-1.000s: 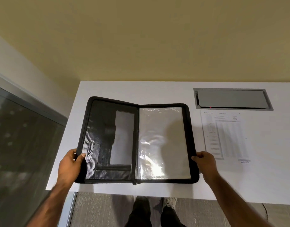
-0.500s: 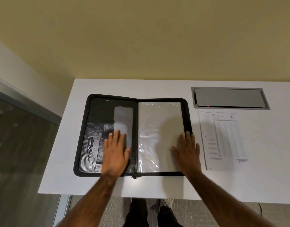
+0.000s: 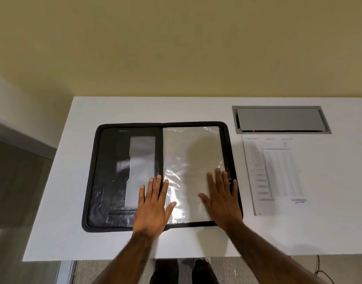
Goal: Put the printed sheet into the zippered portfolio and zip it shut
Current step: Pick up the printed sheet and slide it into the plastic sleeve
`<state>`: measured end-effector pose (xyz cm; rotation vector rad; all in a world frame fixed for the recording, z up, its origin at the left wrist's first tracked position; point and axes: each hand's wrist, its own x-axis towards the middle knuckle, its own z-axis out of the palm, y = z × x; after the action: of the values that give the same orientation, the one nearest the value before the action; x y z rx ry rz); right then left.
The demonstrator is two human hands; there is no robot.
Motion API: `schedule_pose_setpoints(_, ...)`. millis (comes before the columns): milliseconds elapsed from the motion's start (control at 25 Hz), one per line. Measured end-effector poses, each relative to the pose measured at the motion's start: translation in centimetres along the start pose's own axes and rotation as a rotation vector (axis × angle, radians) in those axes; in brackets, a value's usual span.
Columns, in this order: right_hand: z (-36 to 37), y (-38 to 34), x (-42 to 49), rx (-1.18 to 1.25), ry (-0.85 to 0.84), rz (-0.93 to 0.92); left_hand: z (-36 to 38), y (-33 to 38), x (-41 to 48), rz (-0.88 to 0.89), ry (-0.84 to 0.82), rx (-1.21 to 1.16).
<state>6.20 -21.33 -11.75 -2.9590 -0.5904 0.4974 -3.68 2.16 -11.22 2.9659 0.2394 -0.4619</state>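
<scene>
The black zippered portfolio [image 3: 106, 177] lies open and flat on the white table [image 3: 59, 201]. Its left half shows dark pockets; its right half holds clear plastic sleeves [image 3: 188, 152]. My left hand [image 3: 154, 203] rests flat with fingers spread across the spine near the bottom edge. My right hand [image 3: 222, 198] presses flat on the lower right of the sleeves. The printed sheet [image 3: 276, 173] lies on the table just right of the portfolio, untouched, face up with a table of text.
A grey metal cable hatch [image 3: 280, 119] is set into the table behind the printed sheet. A yellow wall runs along the table's far edge. The table's left edge drops to a dark glass panel [image 3: 16, 191]. My feet show below the near edge.
My hands let go of the portfolio's outer edges, and it went from lifted to flat on the table. Both palms now press on it; the left hand has shifted right onto the spine.
</scene>
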Motion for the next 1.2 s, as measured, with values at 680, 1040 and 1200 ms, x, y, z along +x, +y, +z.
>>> schedule_pose_setpoints(680,-8.3,13.6,-0.2,0.19,0.157,0.213,-5.2,12.3,5.8,0.314,-0.067,0.05)
schedule_pose_setpoints(1040,-13.1,29.3,7.7,0.259,-0.062,0.162,-4.7,27.7,11.0,0.242,-0.219,-0.044)
schedule_pose_setpoints(1200,-13.5,31.4,10.8,0.166,-0.147,0.129,-4.5,29.5,11.5,0.183,-0.25,-0.063)
